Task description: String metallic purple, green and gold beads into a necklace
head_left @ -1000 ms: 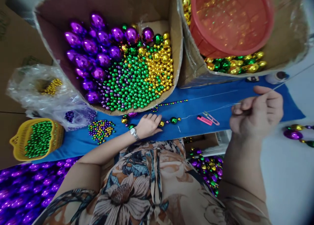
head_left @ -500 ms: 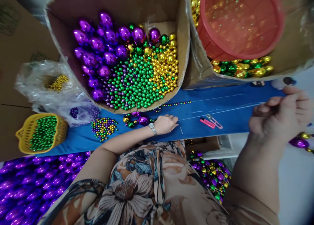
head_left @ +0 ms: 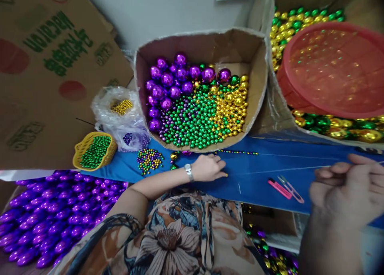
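My left hand (head_left: 207,168), with a watch on the wrist, is pinched closed over the blue cloth. At its fingertips is a tiny gold spot, perhaps a bead. A thin white thread (head_left: 270,171) runs taut from there to my right hand (head_left: 343,187), whose fingers are closed on it. Behind the thread lies a strand of small beads (head_left: 240,152) in green, gold and purple, its own thread trailing right. Larger beads (head_left: 174,156) on a strand show partly behind my left wrist.
A cardboard box of loose beads (head_left: 192,119) stands behind. To its right, another box holds a red basket (head_left: 336,75). Pink-handled thread snips (head_left: 291,189) and a pink cutter (head_left: 280,188) lie on the blue cloth (head_left: 258,191). A yellow basket (head_left: 78,151) and a small bead pile (head_left: 149,161) are left.
The view has swung up and to the left, so the boxes sit lower and further right. The thread stays stretched between my hands, and my left hand has tilted slightly.
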Motion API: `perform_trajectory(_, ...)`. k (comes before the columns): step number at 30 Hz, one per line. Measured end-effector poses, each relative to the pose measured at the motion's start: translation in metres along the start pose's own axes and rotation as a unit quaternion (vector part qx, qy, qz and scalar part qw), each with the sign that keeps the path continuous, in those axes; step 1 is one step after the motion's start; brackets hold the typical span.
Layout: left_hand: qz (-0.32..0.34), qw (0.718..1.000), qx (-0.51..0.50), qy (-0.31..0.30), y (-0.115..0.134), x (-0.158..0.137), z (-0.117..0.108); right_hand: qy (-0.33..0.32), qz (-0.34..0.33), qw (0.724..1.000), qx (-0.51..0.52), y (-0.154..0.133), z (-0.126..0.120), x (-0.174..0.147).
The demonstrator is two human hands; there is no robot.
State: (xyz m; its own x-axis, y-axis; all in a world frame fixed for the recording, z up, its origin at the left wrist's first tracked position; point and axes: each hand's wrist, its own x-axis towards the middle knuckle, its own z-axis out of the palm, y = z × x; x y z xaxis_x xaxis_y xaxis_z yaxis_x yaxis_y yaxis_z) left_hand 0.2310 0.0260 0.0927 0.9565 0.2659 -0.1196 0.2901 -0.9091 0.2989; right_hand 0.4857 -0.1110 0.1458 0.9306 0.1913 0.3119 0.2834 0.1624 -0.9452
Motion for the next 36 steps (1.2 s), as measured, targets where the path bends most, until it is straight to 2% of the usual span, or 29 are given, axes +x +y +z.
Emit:
perform_trajectory(1,-0.025,0.998,0.002,0.059,-0.012,-0.009,-0.013,-0.025,0.0,1.0,0.012,0.001,0.004,-0.01)
perform_trajectory(3,-0.104,0.976,0.042,0.188,-0.042,-0.028,-0.041,-0.072,0.011,0.997,0.02,0.003,0.009,-0.031)
perform_trajectory(5,-0.176,0.936,0.082,0.293,-0.079,-0.047,-0.067,-0.108,0.048,0.993,0.004,0.007,0.011,-0.049)
perform_trajectory(7,-0.243,0.893,0.091,0.369,-0.119,-0.06,-0.088,-0.141,0.089,0.986,-0.011,0.013,0.012,-0.063)
perform_trajectory(9,-0.274,0.871,0.075,0.402,-0.157,-0.065,-0.104,-0.175,0.115,0.978,-0.018,0.019,0.014,-0.073)
perform_trajectory(11,-0.283,0.868,0.058,0.405,-0.19,-0.062,-0.116,-0.219,0.117,0.968,-0.034,0.024,0.019,-0.081)
perform_trajectory(13,-0.296,0.867,0.059,0.396,-0.212,-0.054,-0.123,-0.277,0.1,0.953,-0.068,0.025,0.023,-0.087)
perform_trajectory(15,-0.306,0.872,0.056,0.379,-0.222,-0.046,-0.128,-0.332,0.074,0.935,-0.099,0.025,0.026,-0.094)
perform_trajectory(17,-0.303,0.872,0.041,0.382,-0.218,-0.04,-0.131,-0.374,0.049,0.919,-0.118,0.022,0.028,-0.102)
perform_trajectory(19,-0.282,0.863,-0.011,0.42,-0.201,-0.036,-0.13,-0.406,0.017,0.904,-0.132,0.019,0.03,-0.109)
perform_trajectory(21,-0.244,0.841,-0.14,0.462,-0.176,-0.032,-0.126,-0.433,-0.034,0.888,-0.149,0.017,0.035,-0.115)
perform_trajectory(22,-0.219,0.824,-0.244,0.463,-0.161,-0.03,-0.123,-0.442,-0.067,0.881,-0.156,0.015,0.038,-0.117)
perform_trajectory(23,-0.194,0.792,-0.364,0.449,-0.146,-0.028,-0.118,-0.447,-0.102,0.874,-0.162,0.015,0.042,-0.12)
perform_trajectory(25,-0.151,0.714,-0.567,0.381,-0.119,-0.023,-0.108,-0.448,-0.166,0.863,-0.167,0.015,0.048,-0.122)
perform_trajectory(27,-0.125,0.638,-0.687,0.324,-0.099,-0.019,-0.097,-0.447,-0.206,0.854,-0.171,0.016,0.052,-0.123)
perform_trajectory(29,-0.12,0.585,-0.75,0.285,-0.087,-0.015,-0.087,-0.447,-0.221,0.848,-0.181,0.018,0.053,-0.122)
perform_trajectory(31,-0.129,0.553,-0.782,0.259,-0.082,-0.013,-0.078,-0.448,-0.228,0.843,-0.192,0.02,0.051,-0.12)
perform_trajectory(34,-0.148,0.53,-0.795,0.256,-0.081,-0.012,-0.07,-0.443,-0.234,0.839,-0.211,0.018,0.046,-0.117)
perform_trajectory(36,-0.158,0.529,-0.788,0.273,-0.08,-0.012,-0.066,-0.43,-0.232,0.844,-0.223,0.015,0.042,-0.113)
